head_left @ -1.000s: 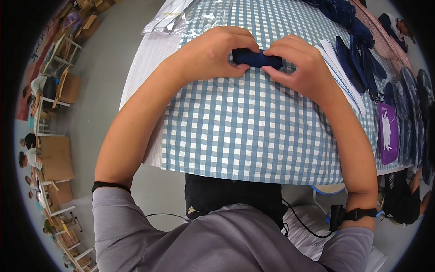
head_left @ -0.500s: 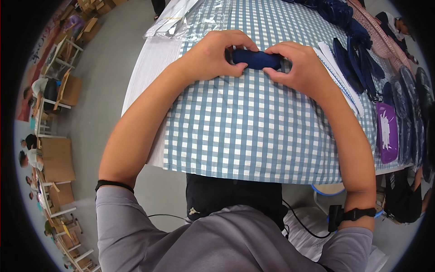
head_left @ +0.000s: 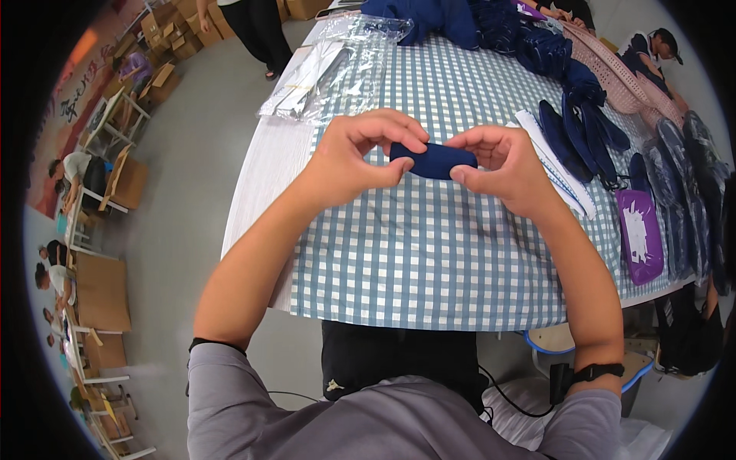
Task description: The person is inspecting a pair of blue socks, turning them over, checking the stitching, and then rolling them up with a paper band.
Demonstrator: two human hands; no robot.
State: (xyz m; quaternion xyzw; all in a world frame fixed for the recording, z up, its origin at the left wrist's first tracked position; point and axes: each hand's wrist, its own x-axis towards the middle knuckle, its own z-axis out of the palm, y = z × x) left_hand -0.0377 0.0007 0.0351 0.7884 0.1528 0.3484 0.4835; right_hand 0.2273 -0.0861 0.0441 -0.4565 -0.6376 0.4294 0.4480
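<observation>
Small dark navy folded fabric piece (head_left: 432, 160) held above the blue-white checked desk (head_left: 429, 253). Left hand (head_left: 355, 157) and right hand (head_left: 507, 167) each pinch one end, grip pressed tight.

Packing workshop: long table with blue-and-white checked cloth (head_left: 429, 253), clear plastic bags (head_left: 330, 61), stacked dark blue fabric goods (head_left: 583, 130), brown cardboard boxes (head_left: 172, 38).

The small folded piece (head_left: 433, 160) looks like matt navy cloth; the table cover (head_left: 437, 253) is woven checked fabric, soft and dull; the bags (head_left: 330, 65) are clear glossy plastic, crinkled; the pouch (head_left: 640, 238) is purple, faintly shiny; the boxes (head_left: 165, 77) are plain cardboard
</observation>
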